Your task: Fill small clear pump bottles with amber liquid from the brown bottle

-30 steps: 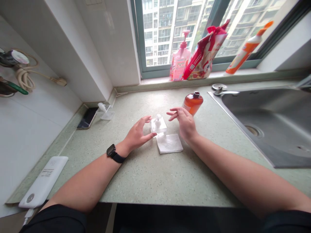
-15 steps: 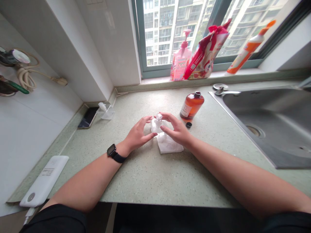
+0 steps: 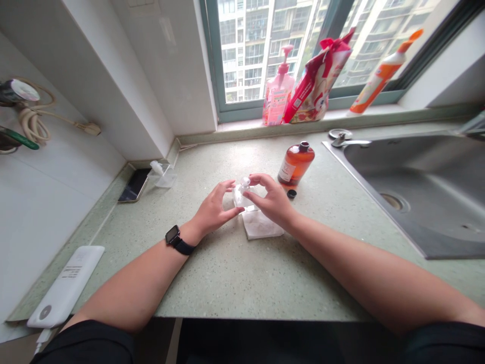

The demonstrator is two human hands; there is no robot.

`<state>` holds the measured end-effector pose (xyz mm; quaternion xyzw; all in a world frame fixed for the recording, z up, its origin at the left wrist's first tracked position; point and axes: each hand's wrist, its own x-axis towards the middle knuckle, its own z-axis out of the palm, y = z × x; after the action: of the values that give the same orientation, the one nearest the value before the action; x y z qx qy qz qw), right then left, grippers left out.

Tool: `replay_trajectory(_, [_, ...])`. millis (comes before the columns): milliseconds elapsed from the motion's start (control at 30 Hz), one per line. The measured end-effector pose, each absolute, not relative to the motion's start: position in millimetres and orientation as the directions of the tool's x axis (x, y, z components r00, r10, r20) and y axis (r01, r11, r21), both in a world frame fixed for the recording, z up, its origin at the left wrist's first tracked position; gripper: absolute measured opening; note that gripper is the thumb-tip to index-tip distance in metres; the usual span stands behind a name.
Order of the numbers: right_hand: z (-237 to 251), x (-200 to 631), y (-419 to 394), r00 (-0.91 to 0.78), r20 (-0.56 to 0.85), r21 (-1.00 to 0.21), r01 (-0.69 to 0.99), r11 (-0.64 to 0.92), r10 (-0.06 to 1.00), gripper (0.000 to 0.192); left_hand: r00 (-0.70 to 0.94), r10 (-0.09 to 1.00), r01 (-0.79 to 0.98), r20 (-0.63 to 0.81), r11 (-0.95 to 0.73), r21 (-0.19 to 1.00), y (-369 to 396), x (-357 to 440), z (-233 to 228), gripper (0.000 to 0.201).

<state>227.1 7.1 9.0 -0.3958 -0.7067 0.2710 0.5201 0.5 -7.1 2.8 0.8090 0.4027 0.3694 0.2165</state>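
Clear pump bottle (image 3: 242, 194) cupped btwn left hand (image 3: 212, 208) & right hand (image 3: 273, 202).

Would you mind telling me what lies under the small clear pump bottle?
A white folded cloth lies on the countertop just under and in front of the clear pump bottle. The left hand and right hand cover the bottle's base, so contact cannot be confirmed.

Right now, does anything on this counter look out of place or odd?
The amber bottle stands uncapped, its small black cap loose on the countertop beside it. On the sill, an orange-capped bottle leans against the window.
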Motion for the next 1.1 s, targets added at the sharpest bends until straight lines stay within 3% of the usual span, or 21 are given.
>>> replay_trajectory(200, [12,227,6,-0.162,0.533,-0.767,0.322,0.555,0.83,0.02,0.401,0.808,0.466,0.433,-0.586,0.663,-7,1,3,0.081])
replay_trajectory(433, [6,236,16,-0.274,0.555,-0.706,0.345,0.619,0.785,0.031,0.422,0.778,0.409,0.465,-0.622,0.668,-6,2,2,0.067])
replay_trajectory(767, [8,238,16,-0.318,0.54,-0.691,0.361,0.627,0.779,0.019,0.438,0.755,0.393,0.488,-0.649,0.652,-7,2,2,0.063])
replay_trajectory(1100, [15,232,8,-0.297,0.556,-0.678,0.378,0.631,0.776,0.014,0.396,0.736,0.415,0.549,-0.677,0.608,-9,3,2,0.077])
